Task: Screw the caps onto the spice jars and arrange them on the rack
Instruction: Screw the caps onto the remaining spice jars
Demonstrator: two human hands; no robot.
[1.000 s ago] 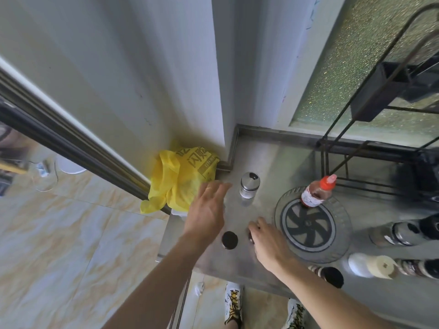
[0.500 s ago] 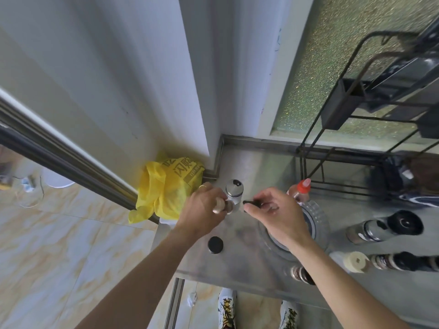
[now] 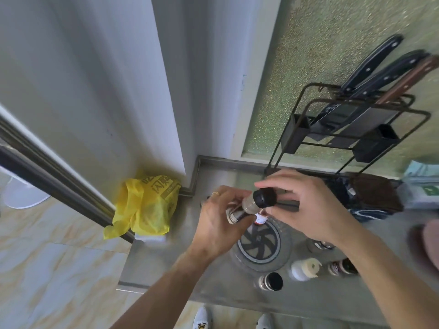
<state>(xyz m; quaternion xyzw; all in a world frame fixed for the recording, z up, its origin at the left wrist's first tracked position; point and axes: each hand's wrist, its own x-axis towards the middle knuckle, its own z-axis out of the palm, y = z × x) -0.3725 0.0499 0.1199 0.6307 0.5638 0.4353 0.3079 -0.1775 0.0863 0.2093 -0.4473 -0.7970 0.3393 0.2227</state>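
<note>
The jar (image 3: 240, 211) is held tilted in the air above the counter (image 3: 166, 262), over the round drain (image 3: 259, 243), with the black cap (image 3: 264, 198) now seated on its mouth. The left hand (image 3: 218, 222) is wrapped around the jar's body, and the right hand (image 3: 308, 210) pinches the cap between thumb and fingertips. A second ago both hands were down on the counter, the right reaching for a loose cap; half a second ago the cap was being carried toward the jar. So pick-up and alignment look done, and the step in hand is probably the twisting itself; whether the threads have caught cannot be told. Other jars (image 3: 270, 282) lie on the counter near the drain, one pale-capped bottle (image 3: 305, 269) among them, so most of the work seems to remain. The wire rack (image 3: 344, 129) stands behind against the window, holding knives (image 3: 370, 65).
</note>
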